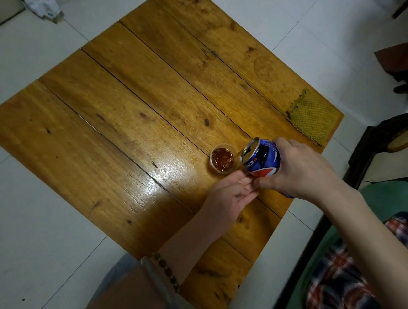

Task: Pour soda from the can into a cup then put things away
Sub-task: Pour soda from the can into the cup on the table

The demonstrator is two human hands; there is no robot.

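Pouring was observed: right grip [303, 171] curled round tilted can [262, 160] over cup [222, 161]; left grip [228, 198], fingers straight, apparently steadied it.

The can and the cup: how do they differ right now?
The can is blue and opaque; the cup is clear, showing brown soda. The can is tilted, gripped by the right hand; the cup stands upright on the table. The can is larger than the cup. Both are round and open-topped.

Left of the cup [222, 159] the tabletop [127, 112] lies open; a mat [312, 117] fills its right corner.
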